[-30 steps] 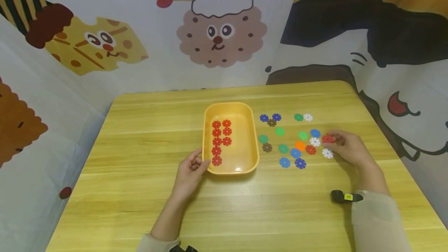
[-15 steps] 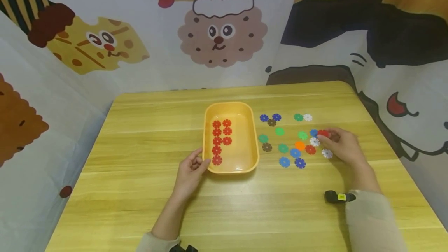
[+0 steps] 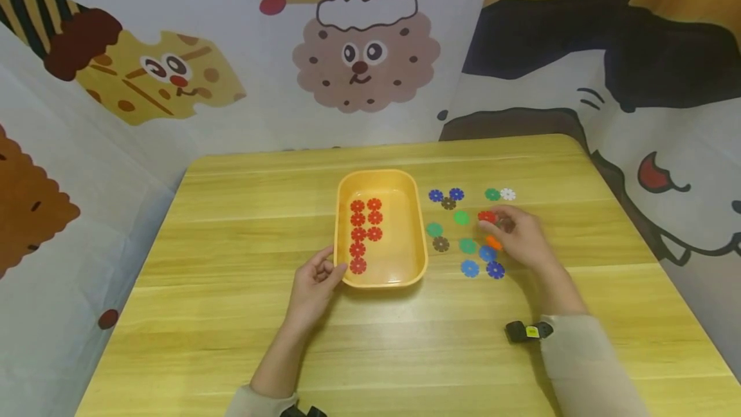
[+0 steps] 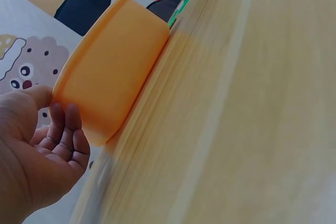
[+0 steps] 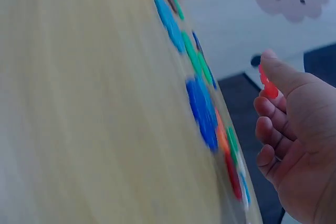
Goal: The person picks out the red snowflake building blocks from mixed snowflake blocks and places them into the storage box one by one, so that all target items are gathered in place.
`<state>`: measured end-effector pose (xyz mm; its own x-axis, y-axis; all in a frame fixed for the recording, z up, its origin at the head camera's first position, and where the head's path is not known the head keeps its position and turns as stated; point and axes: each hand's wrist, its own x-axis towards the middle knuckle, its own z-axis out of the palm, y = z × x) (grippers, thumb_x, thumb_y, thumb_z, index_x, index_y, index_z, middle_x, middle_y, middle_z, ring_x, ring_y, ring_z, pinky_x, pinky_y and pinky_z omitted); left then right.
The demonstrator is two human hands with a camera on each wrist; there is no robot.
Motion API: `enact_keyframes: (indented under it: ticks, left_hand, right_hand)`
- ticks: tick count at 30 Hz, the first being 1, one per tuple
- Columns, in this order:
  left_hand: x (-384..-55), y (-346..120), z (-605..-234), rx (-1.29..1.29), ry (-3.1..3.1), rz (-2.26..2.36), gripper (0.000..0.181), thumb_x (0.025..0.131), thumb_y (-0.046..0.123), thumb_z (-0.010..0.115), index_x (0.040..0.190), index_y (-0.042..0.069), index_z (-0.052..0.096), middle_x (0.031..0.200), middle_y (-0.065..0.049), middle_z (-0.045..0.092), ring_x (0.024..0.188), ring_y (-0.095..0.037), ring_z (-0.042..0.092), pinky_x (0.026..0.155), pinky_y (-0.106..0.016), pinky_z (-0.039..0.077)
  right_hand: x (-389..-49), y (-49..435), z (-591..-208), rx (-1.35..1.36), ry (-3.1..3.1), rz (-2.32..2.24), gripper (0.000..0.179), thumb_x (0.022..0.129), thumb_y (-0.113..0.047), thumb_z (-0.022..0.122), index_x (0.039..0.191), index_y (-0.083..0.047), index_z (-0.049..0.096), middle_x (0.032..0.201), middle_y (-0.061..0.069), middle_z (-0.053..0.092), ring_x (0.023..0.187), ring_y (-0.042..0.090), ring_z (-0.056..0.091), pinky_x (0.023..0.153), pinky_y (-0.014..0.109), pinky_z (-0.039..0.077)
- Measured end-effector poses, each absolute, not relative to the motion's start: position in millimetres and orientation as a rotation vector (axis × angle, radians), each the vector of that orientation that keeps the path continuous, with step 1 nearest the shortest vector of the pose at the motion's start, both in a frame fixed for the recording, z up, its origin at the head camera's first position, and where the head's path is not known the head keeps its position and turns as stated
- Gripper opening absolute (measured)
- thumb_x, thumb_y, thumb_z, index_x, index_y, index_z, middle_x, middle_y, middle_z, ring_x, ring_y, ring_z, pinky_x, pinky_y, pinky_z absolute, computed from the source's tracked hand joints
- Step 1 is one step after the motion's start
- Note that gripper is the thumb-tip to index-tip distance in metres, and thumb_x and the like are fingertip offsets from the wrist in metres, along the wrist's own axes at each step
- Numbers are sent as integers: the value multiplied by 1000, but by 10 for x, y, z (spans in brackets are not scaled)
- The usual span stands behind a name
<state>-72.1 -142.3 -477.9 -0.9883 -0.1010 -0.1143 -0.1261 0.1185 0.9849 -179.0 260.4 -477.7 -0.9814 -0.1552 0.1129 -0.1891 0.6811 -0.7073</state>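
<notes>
My right hand (image 3: 523, 237) pinches a red snowflake disc (image 3: 487, 216) between thumb and fingertips, above several coloured discs on the table. In the right wrist view this red disc (image 5: 270, 88) is off the tabletop. My left hand (image 3: 311, 288) grips the near left corner of a yellow-orange plastic tray (image 3: 399, 253). Seen from the left wrist, its thumb lies at the rim of the tray (image 4: 113, 61), with the other fingers curled by the outer wall. Inside the tray, red discs (image 3: 358, 234) lie flat in two columns, the left one longer. The right hand hides some discs beneath it.
Right of the tray lie a brown disc (image 3: 441, 244), a light-blue disc (image 3: 470, 268), a dark-blue disc (image 3: 495, 269), an orange disc (image 3: 494, 242), a white disc (image 3: 507, 194) and several green ones. A patterned cloth (image 3: 249, 127) hangs behind the wooden table (image 3: 231, 243).
My right hand has carried the red disc leftward over the loose discs, towards the tray. The left hand and the tray have stayed where they were.
</notes>
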Motion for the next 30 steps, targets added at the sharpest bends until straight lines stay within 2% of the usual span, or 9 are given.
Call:
enact_keyframes:
  ticks: [3,9,13,18,22,30]
  left_hand:
    - [-720,-1421,-4781,-238,2331,2070,51,95,12,73,141,1,55,83,-7,61,70,-13,55,63,-21,51]
    - [-710,-1415,-4780,-222,2351,2063,49,95,12,73,139,1,57,83,-7,61,71,-14,57,64,-20,51]
    - [-708,-1410,-4774,-228,2356,2054,49,95,12,73,139,0,56,82,-7,61,71,-14,56,64,-19,50]
    - [-714,-1414,-4784,-233,2353,2042,50,95,13,73,140,1,56,82,-7,61,70,-13,55,63,-18,49]
    - [-721,-1423,-4801,-234,2349,2040,50,95,14,73,140,1,56,82,-7,60,70,-13,55,62,-18,48]
    - [-721,-1431,-4822,-228,2340,2053,49,95,14,73,139,1,57,83,-7,61,72,-14,57,64,-18,50]
  right_hand:
    - [-1791,2444,-4762,359,-2832,1243,44,97,-34,71,126,-2,65,96,10,67,80,22,59,65,26,52]
    - [-1777,2098,-4711,527,-2771,1313,43,94,-30,75,125,-2,66,82,4,62,71,20,56,59,26,50]
    - [-1764,1900,-4663,604,-2733,1358,45,92,-28,77,125,0,66,79,2,60,70,20,54,58,25,49]
    - [-1756,1701,-4596,691,-2667,1371,37,90,-21,79,119,-1,69,78,1,59,71,18,54,60,27,49]
    - [-1764,1570,-4559,768,-2604,1404,33,88,-15,80,116,-1,70,79,1,60,72,18,54,63,32,49]
    - [-1741,1329,-4477,801,-2612,1483,36,88,-18,80,118,-1,69,85,2,64,78,19,58,72,43,54]
